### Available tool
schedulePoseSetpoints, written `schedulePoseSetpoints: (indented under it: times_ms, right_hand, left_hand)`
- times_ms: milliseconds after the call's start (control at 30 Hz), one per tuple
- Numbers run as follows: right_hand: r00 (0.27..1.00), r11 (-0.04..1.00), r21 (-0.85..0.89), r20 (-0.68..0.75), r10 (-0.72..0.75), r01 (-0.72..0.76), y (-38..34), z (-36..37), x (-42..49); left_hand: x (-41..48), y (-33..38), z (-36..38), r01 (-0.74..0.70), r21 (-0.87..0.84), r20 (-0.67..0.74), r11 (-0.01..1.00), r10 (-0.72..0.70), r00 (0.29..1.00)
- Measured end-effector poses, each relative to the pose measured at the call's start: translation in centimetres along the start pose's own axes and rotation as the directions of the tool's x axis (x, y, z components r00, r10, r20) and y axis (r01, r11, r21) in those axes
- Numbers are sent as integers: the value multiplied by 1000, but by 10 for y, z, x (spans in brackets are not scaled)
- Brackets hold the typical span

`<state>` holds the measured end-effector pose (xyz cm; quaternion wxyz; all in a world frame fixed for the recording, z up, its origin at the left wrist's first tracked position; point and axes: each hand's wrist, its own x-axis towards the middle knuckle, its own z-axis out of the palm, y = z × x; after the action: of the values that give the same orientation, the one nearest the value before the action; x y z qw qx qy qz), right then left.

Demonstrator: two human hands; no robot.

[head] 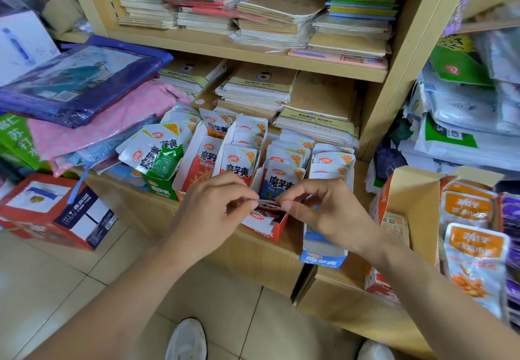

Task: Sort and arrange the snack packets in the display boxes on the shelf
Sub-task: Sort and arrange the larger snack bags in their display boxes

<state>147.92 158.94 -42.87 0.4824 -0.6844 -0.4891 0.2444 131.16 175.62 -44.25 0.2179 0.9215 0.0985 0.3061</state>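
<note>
Left hand (213, 213) and right hand (323, 213) each pinch the dark snack packet (268, 206) above the red box (279, 233)

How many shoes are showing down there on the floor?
2. One white shoe stands on the tiled floor at bottom centre. A second white shoe sits further right at the bottom edge, partly cut off by the frame.

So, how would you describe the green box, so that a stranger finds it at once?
Look at the wooden shelf, at the row of boxes on its low ledge. The green box stands at the left end of that row. It is the only green one, and its packets lean out leftward.
</note>
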Motion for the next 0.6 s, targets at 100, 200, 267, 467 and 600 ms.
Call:
schedulePoseSetpoints:
  times_ms: [100, 200, 267, 467, 600]
  right_hand:
    - [998, 998, -50, -43, 38, -40, 3, 0, 4]
    - [989, 985, -165, -144, 15, -39, 6, 3, 12]
    - [980, 983, -185, -196, -17, -20, 8, 6, 20]
    - [884, 995, -104, -466, -47, -2, 16, -8, 34]
    - [816, 987, 135, -579, 3, 92, 11, -18, 36]
  left_hand:
    - [5, 2, 2, 68, -29, -94, 997, -71, 993]
    - [10, 8, 5, 150, -120, -153, 981, -168, 974]
    - [13, 12, 6, 183, -182, -161, 966, -213, 964]
    - [5, 6, -5, 218, -286, 39, 933, -216, 976]
    - [0, 1, -8, 248, -228, 56, 942, -242, 969]
